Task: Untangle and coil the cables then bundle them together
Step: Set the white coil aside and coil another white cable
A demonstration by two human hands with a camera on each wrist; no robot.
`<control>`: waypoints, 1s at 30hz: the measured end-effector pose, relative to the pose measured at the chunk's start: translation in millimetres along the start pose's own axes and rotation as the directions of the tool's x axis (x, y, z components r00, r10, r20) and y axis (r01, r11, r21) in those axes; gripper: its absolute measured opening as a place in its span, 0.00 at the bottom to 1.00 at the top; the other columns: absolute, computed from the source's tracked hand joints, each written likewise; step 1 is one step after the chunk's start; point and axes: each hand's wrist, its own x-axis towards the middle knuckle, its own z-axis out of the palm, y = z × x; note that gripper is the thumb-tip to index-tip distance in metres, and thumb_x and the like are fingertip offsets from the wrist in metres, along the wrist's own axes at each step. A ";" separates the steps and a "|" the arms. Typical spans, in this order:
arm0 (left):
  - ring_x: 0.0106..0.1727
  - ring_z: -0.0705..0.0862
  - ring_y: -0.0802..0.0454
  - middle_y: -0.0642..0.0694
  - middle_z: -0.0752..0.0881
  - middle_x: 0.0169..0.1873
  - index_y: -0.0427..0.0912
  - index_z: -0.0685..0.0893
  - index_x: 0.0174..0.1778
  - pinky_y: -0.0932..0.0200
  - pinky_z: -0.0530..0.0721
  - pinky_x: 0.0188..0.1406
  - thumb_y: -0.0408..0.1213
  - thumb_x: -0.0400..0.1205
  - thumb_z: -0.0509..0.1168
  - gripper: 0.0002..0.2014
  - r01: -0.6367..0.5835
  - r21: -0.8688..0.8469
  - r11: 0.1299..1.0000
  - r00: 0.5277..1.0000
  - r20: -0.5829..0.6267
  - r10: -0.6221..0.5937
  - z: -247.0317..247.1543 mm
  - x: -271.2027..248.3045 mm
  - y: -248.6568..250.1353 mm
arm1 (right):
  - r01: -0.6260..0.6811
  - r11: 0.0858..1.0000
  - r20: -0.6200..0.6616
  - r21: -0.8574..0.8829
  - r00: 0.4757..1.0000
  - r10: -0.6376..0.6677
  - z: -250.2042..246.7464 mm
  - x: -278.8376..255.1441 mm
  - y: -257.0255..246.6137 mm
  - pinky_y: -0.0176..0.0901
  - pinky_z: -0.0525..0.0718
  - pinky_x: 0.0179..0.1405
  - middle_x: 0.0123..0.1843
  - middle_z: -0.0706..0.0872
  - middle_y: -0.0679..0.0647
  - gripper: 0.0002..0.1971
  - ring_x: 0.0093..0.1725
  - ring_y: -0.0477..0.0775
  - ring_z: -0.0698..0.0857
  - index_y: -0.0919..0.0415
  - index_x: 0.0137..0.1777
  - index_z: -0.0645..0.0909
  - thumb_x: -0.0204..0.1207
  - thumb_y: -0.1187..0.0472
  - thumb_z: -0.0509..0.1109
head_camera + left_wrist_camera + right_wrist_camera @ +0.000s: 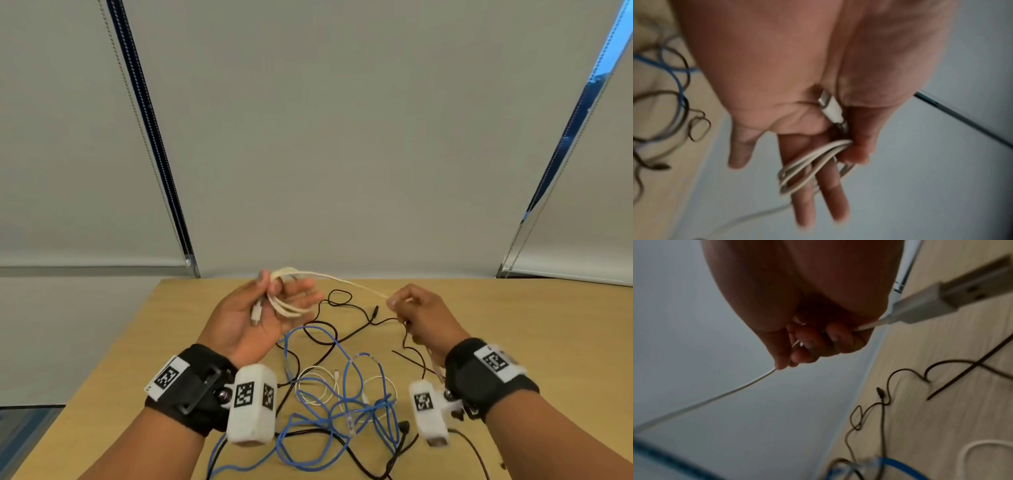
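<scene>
My left hand [270,308] is raised palm up above the table's far side and holds several loops of a cream cable [291,305] pinned by the thumb. Its small plug [831,109] lies in the palm, and the loops [809,164] drape over straight fingers. From the coil the cream cable runs right to my right hand [416,313], which pinches it between thumb and curled fingers [809,344]. The USB plug [953,298] end sticks out behind that hand. Below on the table lie a tangled blue cable [342,404], black cables [346,308] and a thin white cable [317,387].
The wooden table [513,325] ends a little beyond my hands, with grey window blinds [325,137] behind it. The table's right side and its left strip hold no cables. Black cable ends [879,392] lie under my right hand.
</scene>
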 end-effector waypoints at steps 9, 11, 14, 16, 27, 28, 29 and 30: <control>0.65 0.85 0.59 0.55 0.90 0.62 0.51 0.89 0.43 0.46 0.76 0.75 0.36 0.88 0.62 0.12 -0.024 0.860 0.510 0.890 -0.214 0.403 23.9 34.6 -18.6 | 0.367 0.904 0.513 -0.220 0.831 -0.213 45.2 -80.8 -27.7 0.30 0.84 0.39 0.44 0.90 0.41 0.05 0.41 0.38 0.86 0.42 0.49 0.87 0.84 0.49 0.70; 0.62 0.87 0.55 0.55 0.91 0.58 0.48 0.90 0.47 0.48 0.80 0.70 0.38 0.88 0.62 0.11 0.045 0.929 0.366 0.946 -0.157 0.282 18.8 32.8 -32.5 | 0.433 0.889 0.478 -0.147 0.818 -0.319 36.4 -85.7 -49.0 0.26 0.79 0.33 0.38 0.88 0.40 0.07 0.34 0.35 0.82 0.45 0.50 0.88 0.83 0.49 0.69; 0.60 0.87 0.49 0.58 0.92 0.51 0.43 0.87 0.42 0.51 0.79 0.62 0.37 0.90 0.58 0.15 0.089 0.861 0.501 0.992 -0.121 0.032 18.5 23.2 -55.1 | 0.428 0.903 0.308 -0.045 0.866 -0.394 20.4 -75.1 -70.0 0.30 0.75 0.28 0.36 0.86 0.46 0.08 0.30 0.39 0.77 0.51 0.47 0.88 0.84 0.54 0.69; 0.66 0.87 0.45 0.46 0.93 0.57 0.37 0.84 0.47 0.48 0.76 0.69 0.38 0.90 0.55 0.15 0.118 0.703 0.701 0.993 -0.065 -0.102 23.7 15.6 -66.0 | 0.345 0.937 0.206 0.055 0.914 -0.349 13.2 -65.2 -73.8 0.36 0.76 0.28 0.38 0.86 0.50 0.08 0.33 0.45 0.79 0.59 0.47 0.88 0.85 0.61 0.69; 0.60 0.88 0.27 0.34 0.91 0.46 0.39 0.83 0.46 0.43 0.86 0.61 0.43 0.85 0.66 0.10 -0.010 0.263 0.965 1.000 0.019 0.005 44.0 9.1 -67.5 | -0.065 0.896 0.285 0.439 0.956 -0.070 26.0 -52.7 -42.3 0.41 0.77 0.23 0.40 0.85 0.62 0.12 0.30 0.52 0.79 0.56 0.42 0.87 0.86 0.61 0.65; 0.56 0.90 0.29 0.36 0.90 0.43 0.40 0.84 0.45 0.46 0.87 0.56 0.43 0.84 0.66 0.09 -0.025 0.273 0.962 1.000 -0.008 0.028 42.7 9.4 -67.0 | -0.088 0.892 0.296 0.444 0.954 -0.052 26.8 -51.4 -39.2 0.40 0.74 0.21 0.40 0.83 0.61 0.13 0.29 0.50 0.78 0.55 0.41 0.87 0.87 0.61 0.65; 0.52 0.91 0.32 0.37 0.90 0.42 0.42 0.85 0.43 0.48 0.87 0.53 0.44 0.84 0.66 0.09 -0.040 0.311 0.950 0.998 -0.026 0.050 41.2 9.8 -67.4 | -0.112 0.889 0.310 0.444 0.950 -0.035 27.7 -50.2 -35.7 0.39 0.72 0.20 0.38 0.82 0.60 0.13 0.28 0.49 0.76 0.54 0.41 0.87 0.87 0.61 0.65; 0.49 0.91 0.35 0.38 0.90 0.42 0.43 0.86 0.43 0.48 0.87 0.52 0.44 0.84 0.66 0.10 -0.056 0.369 0.928 0.997 -0.035 0.075 40.1 10.5 -68.6 | -0.140 0.882 0.330 0.450 0.944 -0.018 28.9 -49.2 -32.6 0.39 0.70 0.20 0.37 0.81 0.58 0.12 0.27 0.48 0.74 0.55 0.42 0.87 0.86 0.61 0.65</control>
